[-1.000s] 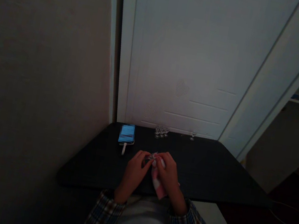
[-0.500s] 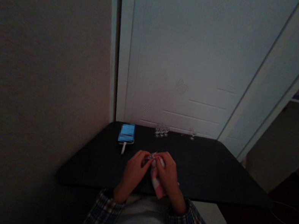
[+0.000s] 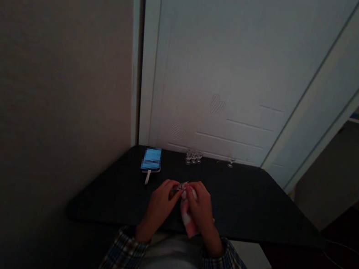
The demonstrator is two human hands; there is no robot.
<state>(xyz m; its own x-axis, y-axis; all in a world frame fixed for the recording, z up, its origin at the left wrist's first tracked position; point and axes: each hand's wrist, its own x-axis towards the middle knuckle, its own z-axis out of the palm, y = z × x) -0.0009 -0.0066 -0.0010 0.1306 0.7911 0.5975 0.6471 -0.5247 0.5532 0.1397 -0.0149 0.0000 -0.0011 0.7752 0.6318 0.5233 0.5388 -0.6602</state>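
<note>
Pink and white, the soft cloth [image 3: 189, 222] is at the near middle of the table [image 3: 250, 207], bunched at the top and trailing in a loose, creased tail toward the near edge. The table itself is dark, matt and smooth, its near left corner rounded. By its far edge we see small, clear, stemmed glasses [image 3: 194, 157] packed close together, and one lone glass [image 3: 231, 162] standing upright well to their right. At the far left is a phone [image 3: 152, 159], flat and squarish, its blue screen blurred into blocks; a slim white plug [image 3: 147, 177] sticks out on its near side. Behind the table we see a pale door [image 3: 249, 54], with straight grooves and two striped hearts [image 3: 217, 105]. The wall [image 3: 55, 66] on the left looks grainy and dull.

The left hand [image 3: 161, 201] is curled, fingers bent inward and thumb near the index finger, with the tips pinched on a small glassy thing [image 3: 179, 189]. Fingers hide most of that piece, so we cannot tell its full shape. The right hand [image 3: 201, 204] is closed round the top of the cloth, thumb and fingers pressing it, while the tail hangs below the palm. Both hands' fingertips nearly meet. Plaid sleeves [image 3: 127, 250] cover both forearms.
</note>
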